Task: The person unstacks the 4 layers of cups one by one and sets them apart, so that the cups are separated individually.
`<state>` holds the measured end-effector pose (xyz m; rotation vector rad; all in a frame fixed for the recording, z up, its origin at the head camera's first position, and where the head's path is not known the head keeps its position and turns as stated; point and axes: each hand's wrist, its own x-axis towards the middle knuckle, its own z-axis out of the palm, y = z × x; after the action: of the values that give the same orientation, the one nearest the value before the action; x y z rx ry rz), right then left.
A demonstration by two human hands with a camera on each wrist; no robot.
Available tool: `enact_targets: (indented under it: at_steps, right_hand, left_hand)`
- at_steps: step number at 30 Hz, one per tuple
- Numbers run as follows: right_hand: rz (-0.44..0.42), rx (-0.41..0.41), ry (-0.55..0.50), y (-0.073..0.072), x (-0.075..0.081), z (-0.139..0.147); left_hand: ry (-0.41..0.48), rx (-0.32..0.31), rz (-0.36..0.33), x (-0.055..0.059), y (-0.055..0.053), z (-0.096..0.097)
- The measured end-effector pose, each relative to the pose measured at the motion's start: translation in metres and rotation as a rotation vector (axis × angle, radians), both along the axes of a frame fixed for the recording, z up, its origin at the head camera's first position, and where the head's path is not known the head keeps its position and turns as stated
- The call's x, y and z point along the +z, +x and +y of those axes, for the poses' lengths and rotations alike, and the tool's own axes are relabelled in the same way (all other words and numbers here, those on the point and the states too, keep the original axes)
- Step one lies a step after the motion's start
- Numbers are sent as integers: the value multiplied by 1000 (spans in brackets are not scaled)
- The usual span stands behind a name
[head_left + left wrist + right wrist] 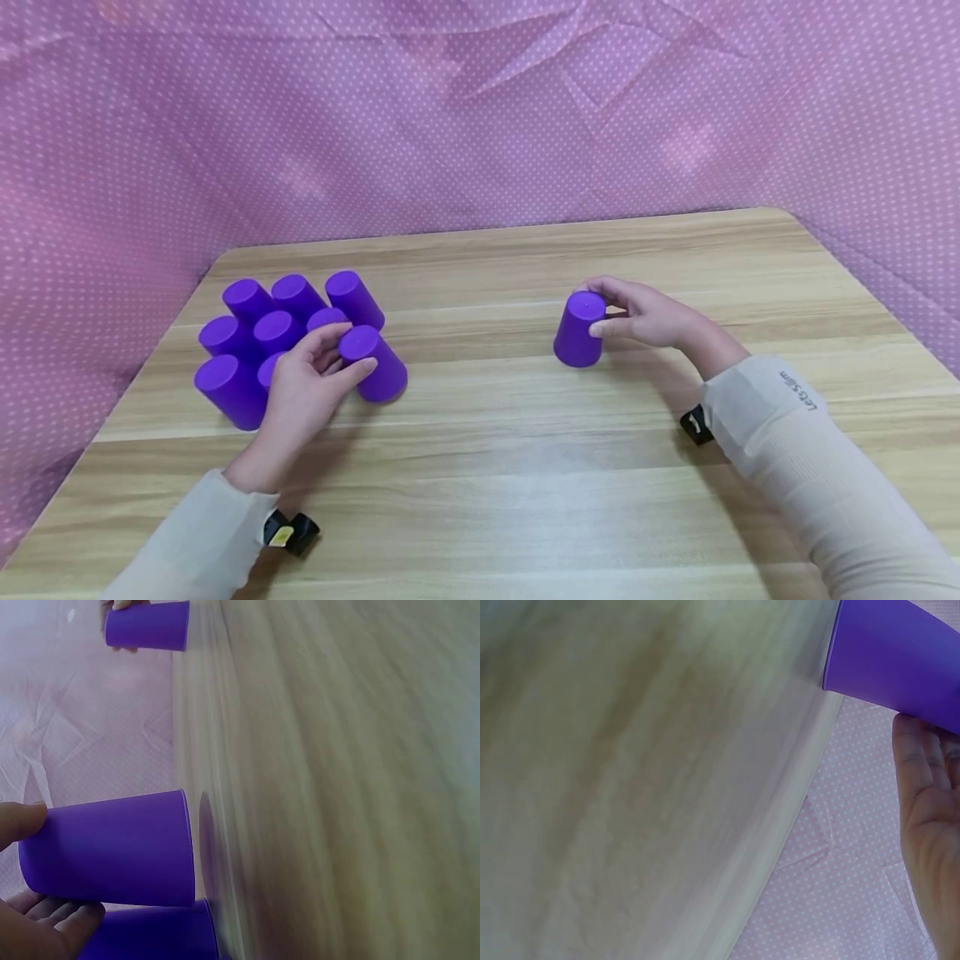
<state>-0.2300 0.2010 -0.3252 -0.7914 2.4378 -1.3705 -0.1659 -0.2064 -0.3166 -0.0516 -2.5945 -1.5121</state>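
Observation:
Near the group's right front, my left hand [306, 390] grips an upside-down purple cup [385, 371] between thumb and fingers, close to its closed end. The left wrist view has a narrow gap between this cup's rim and its reflection on the tabletop. Over on the right half of the table, my right hand [647, 315] holds another upside-down purple cup [579, 340], thumb on the near side and fingers behind. Its rim is right at the tabletop in the right wrist view, where the cup [892, 656] is partly cut off by the frame.
Several more upside-down purple cups [238, 400] stand close together on the left, some partly hidden by my left hand. One cup [358, 302] is at their back right corner. The wooden table [487, 467] ends at a pink dotted cloth [465, 125] behind and at the sides.

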Motion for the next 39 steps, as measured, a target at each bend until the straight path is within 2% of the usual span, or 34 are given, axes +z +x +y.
enact_targets:
  at_steps: [4, 13, 19, 27, 33, 39]
  right_hand:
    - [-4, -3, 2, -1, -1, 0]
    - [-25, -4, -6, -2, -3, 0]
    - [3, -1, -2, -3, -3, 0]
    - [-12, -2, 0, -2, -3, 0]
    - [9, 5, 3, -2, -3, 0]
    - [-5, -3, 15, -1, -1, 0]
  left_hand:
    - [-20, 19, -8, -2, 1, -5]
    - [-53, 54, -74, -2, 9, -17]
    - [-79, 72, -58, -4, 13, -22]
    - [-101, 77, -47, -5, 15, -25]
    - [-82, 75, -30, -9, 15, -25]
    - [-71, 69, -3, -10, 15, -25]
